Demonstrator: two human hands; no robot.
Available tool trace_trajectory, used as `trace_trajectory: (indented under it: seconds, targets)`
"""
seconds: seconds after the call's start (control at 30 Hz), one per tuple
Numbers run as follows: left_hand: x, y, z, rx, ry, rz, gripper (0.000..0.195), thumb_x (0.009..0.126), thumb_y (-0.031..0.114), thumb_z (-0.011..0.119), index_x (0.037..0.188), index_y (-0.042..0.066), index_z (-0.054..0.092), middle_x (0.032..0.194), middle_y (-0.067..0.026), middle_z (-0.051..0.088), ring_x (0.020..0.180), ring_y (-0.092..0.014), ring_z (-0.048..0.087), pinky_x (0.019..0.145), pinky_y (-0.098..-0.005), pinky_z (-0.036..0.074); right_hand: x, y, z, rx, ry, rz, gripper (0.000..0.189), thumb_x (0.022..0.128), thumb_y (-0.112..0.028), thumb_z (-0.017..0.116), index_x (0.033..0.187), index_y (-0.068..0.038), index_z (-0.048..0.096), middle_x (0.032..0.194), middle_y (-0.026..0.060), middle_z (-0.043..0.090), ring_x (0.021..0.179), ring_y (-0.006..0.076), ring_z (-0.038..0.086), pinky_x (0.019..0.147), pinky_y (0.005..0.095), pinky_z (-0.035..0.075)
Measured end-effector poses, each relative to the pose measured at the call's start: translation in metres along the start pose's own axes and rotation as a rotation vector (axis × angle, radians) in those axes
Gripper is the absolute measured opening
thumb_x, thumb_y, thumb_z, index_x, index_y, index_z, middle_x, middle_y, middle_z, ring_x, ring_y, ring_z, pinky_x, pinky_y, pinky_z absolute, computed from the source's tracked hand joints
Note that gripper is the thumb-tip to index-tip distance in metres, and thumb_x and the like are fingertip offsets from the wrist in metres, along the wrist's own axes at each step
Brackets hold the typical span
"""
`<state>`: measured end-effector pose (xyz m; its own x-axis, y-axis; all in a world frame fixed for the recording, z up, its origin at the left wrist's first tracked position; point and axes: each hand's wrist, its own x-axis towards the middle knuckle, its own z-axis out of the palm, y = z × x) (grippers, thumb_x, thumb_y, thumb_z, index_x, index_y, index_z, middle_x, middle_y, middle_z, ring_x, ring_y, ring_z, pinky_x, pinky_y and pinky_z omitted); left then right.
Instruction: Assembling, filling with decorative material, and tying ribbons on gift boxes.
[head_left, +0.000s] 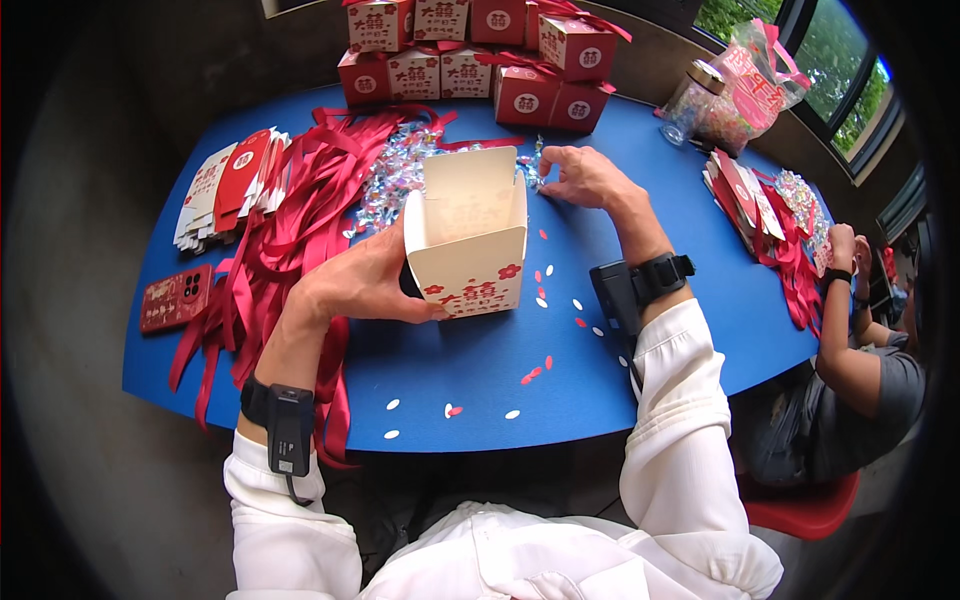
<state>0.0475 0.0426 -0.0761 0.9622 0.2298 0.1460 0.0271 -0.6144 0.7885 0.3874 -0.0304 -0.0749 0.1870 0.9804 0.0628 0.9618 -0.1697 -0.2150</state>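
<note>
My left hand grips the lower left side of an upright white paper gift box with red flowers and writing. The box's top flaps stand raised, and its inside shows partly. To the right of the box my right hand has thumb and fingertips bent near a few wrapped candies on the table; whether it holds one cannot be told. A heap of shiny wrapped candies lies behind and left of the box. Long red ribbons spread left of it, some passing under my left forearm.
Red and white finished boxes are stacked at the back of the blue table. Flat cartons and a phone lie left. A glass jar and candy bag stand back right. Another person sits at right.
</note>
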Motion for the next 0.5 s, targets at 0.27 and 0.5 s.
trace_trajectory:
  seconds: [0.27, 0.5]
  targets:
    - [0.000, 0.002, -0.002, 0.010, -0.063, -0.056, 0.103, 0.066, 0.019, 0.087, 0.152, 0.004, 0.032, 0.150, -0.0187, 0.040, 0.140, -0.030, 0.040, 0.117, -0.0387, 0.032, -0.003, -0.009, -0.011, 0.017, -0.112, -0.005, 0.023, 0.086, -0.024, 0.074, 0.099, -0.006, 0.069, 0.087, 0.0136, 0.070, 0.083, 0.0262, 0.067, 0.074, 0.0396, 0.052]
    - [-0.001, 0.001, -0.004, -0.035, -0.081, -0.090, 0.104, 0.067, 0.020, 0.087, 0.153, 0.004, 0.031, 0.149, -0.0185, 0.042, 0.139, -0.029, 0.042, 0.116, -0.0392, 0.032, -0.016, -0.055, -0.060, 0.713, 0.185, -0.309, 0.015, 0.094, -0.018, 0.071, 0.101, -0.005, 0.068, 0.081, -0.0060, 0.060, 0.072, 0.0011, 0.049, 0.061, 0.0188, 0.041]
